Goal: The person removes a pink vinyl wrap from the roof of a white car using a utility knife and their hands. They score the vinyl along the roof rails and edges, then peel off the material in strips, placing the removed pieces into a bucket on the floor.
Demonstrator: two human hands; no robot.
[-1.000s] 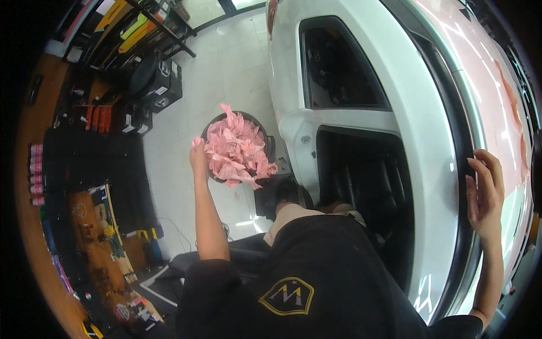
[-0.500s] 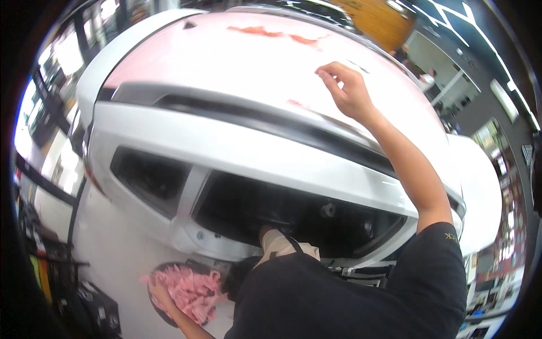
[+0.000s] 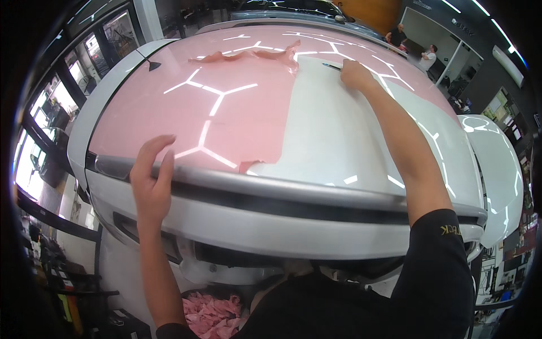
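Note:
A car roof carries pink film (image 3: 243,118) over its left and far parts, with a crumpled, peeled edge (image 3: 248,55) toward the back. Bare white roof (image 3: 333,124) shows on the right. My right hand (image 3: 354,76) is closed over the white area, its fingers on the end of a slim, dark, pen-like tool (image 3: 332,66); its exact kind is too small to tell. My left hand (image 3: 152,181) is raised beside the near roof rail (image 3: 293,189), thumb and fingers apart, holding nothing. A small torn flap (image 3: 251,165) of film curls up near the rail.
Below me, a dark round container (image 3: 243,294) holds a heap of crumpled pink film (image 3: 212,313). An antenna (image 3: 152,65) sticks up at the roof's left end. Another car (image 3: 293,20) stands behind. Two people (image 3: 397,37) are at the far right.
My left hand has come up from the heap of pink film to the roof rail. My right hand has closed on the slim tool on the roof. The view has lifted toward the roof.

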